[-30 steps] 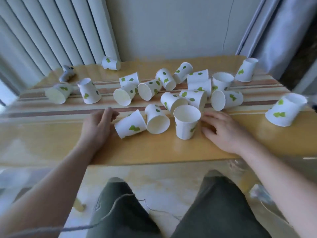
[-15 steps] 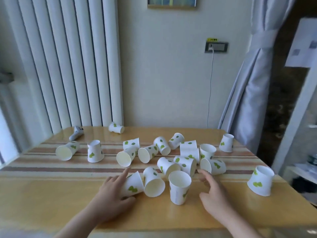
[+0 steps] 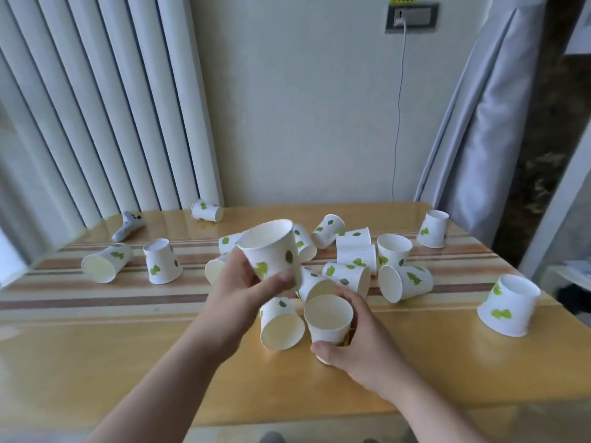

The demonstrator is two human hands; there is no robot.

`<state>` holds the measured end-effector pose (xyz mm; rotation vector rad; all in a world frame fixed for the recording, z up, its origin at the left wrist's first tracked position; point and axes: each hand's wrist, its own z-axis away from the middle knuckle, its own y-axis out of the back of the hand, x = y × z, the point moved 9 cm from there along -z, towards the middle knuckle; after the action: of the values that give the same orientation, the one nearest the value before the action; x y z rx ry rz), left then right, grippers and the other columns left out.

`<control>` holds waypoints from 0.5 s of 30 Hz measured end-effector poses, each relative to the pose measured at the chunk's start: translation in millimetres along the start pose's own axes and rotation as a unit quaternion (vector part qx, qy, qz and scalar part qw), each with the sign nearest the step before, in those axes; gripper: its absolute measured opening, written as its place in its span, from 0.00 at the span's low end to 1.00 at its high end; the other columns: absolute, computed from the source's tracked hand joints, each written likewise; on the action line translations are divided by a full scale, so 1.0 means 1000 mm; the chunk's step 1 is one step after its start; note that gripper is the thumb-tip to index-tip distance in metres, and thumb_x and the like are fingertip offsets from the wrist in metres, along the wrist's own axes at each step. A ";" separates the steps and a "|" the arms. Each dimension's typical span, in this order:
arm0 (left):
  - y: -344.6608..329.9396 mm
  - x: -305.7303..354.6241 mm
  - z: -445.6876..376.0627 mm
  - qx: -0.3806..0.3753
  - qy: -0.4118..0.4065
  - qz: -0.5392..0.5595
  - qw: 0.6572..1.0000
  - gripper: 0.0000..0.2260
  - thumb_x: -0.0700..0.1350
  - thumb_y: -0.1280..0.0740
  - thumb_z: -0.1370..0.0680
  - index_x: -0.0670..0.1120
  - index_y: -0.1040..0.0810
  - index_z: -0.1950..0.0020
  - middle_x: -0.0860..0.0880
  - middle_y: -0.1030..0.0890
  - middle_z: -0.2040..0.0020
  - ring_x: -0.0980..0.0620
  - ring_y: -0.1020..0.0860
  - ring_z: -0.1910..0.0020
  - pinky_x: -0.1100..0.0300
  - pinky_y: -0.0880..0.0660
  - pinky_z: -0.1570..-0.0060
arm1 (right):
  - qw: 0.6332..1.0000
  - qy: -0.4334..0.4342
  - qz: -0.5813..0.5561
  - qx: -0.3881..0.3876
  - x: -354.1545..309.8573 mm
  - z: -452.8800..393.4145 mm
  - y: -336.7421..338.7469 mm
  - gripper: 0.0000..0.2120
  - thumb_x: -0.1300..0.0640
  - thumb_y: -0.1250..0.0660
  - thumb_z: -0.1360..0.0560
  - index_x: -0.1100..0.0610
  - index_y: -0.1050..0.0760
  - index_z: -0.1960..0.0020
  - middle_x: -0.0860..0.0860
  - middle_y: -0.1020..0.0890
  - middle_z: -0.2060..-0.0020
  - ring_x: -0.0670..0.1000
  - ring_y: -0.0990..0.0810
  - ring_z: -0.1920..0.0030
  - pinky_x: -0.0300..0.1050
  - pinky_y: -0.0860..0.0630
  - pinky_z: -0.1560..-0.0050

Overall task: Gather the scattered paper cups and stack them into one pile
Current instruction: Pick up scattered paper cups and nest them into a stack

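Note:
Several white paper cups with green leaf prints lie scattered on a wooden table (image 3: 96, 353). My left hand (image 3: 243, 286) holds one cup (image 3: 271, 247) lifted above the table, mouth up and tilted. My right hand (image 3: 361, 343) is wrapped around an upright cup (image 3: 327, 318) standing near the table's front middle. A cup on its side (image 3: 279, 324) lies just left of that one, mouth toward me. More cups cluster behind the hands (image 3: 351, 273). Single cups stand upside down at the far right (image 3: 508, 310), back right (image 3: 433, 228) and left (image 3: 161, 262).
A grey-white remote-like object (image 3: 129, 227) lies at the table's back left, near a cup on its side (image 3: 206, 211). White vertical blinds hang behind on the left, a grey curtain on the right. A cable runs down the wall from a socket.
My left hand picked up the cup that lay on its side and raised it. My right hand closed around the upright cup. The camera view tilted up.

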<state>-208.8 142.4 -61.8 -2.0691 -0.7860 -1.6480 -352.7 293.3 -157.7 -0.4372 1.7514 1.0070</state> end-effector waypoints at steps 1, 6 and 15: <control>-0.013 0.002 -0.003 -0.016 -0.004 -0.015 1.000 0.29 0.46 0.20 0.28 0.41 0.24 0.29 0.39 0.13 0.39 0.41 0.13 0.40 0.46 0.15 0.42 | 1.000 0.000 0.004 0.000 0.001 0.000 0.000 0.37 0.50 0.15 0.33 0.31 0.31 0.33 0.27 0.20 0.41 0.32 0.22 0.40 0.28 0.26 0.47; -0.049 -0.006 0.000 -0.066 -0.041 -0.214 0.974 0.30 0.65 0.21 0.35 0.72 0.25 0.34 0.68 0.19 0.37 0.62 0.23 0.30 0.55 0.23 0.33 | 1.000 -0.007 0.005 0.004 0.003 0.004 0.002 0.35 0.47 0.16 0.35 0.35 0.27 0.33 0.35 0.14 0.43 0.38 0.16 0.42 0.44 0.18 0.42; -0.044 -0.031 0.004 -0.140 -0.073 -0.430 0.889 0.57 0.87 0.34 0.46 0.63 0.32 0.21 0.79 0.42 0.30 0.60 0.42 0.25 0.54 0.40 0.24 | 1.000 0.003 0.006 0.020 0.001 0.006 0.004 0.39 0.43 0.15 0.36 0.34 0.28 0.30 0.31 0.16 0.41 0.36 0.17 0.41 0.43 0.18 0.42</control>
<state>-238.3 172.6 -94.6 -2.1952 -1.8072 -2.1397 -352.3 301.0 -157.6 -0.4042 1.7794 0.9782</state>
